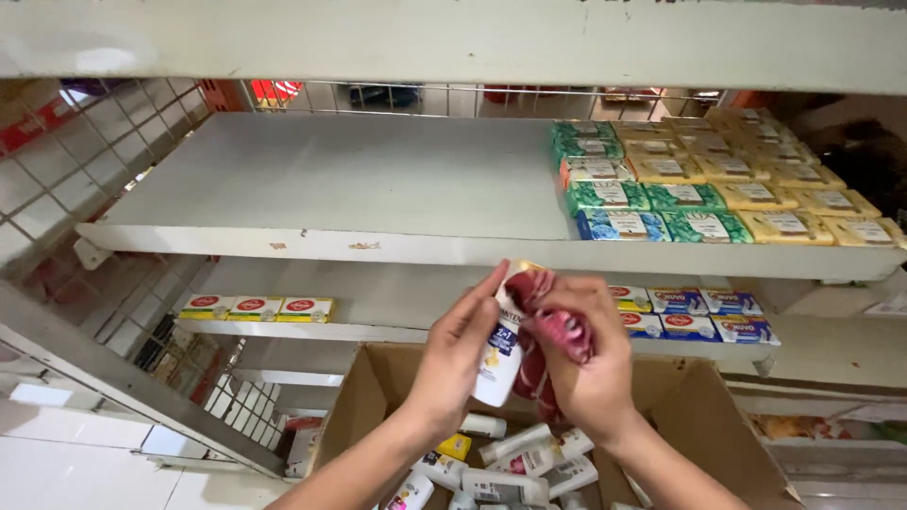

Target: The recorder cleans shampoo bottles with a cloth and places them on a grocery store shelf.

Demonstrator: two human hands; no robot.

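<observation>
Presently, the scene reads as follows.

Bottle: a small white bottle (498, 364) with a yellow and blue label, held upright in mid-air above the open box, level with the lower shelf.
Left hand: the left hand (460, 354) is clasped around the bottle's side, fingers extended up along it.
Right hand: the right hand (588, 364) is clenched on a red patterned cloth (553, 326), which is pressed against the bottle's upper part.
Progress: judging by the cloth on the bottle, this one is being wiped; it is not yet on any shelf.
Done so far: no bottles of this kind show on the shelves, so the wiping and placing look barely started.
Left to do: many similar white bottles (515, 463) lie loose in the cardboard box (378, 378), touching one another, with a yellow item among them.
Middle shelf: the pale grey shelf (331, 179) is bare on its left and centre; boxed soaps (699, 179) in green, blue and yellow fill its right end in tight rows.
Lower shelf: a short row of yellow and white cartons (255, 308) at the left; blue and white cartons (704, 314) at the right, behind the hands.
Room: a shop aisle, with wire mesh (66, 161) backing the rack, and a pale tiled floor (66, 463) at lower left.
</observation>
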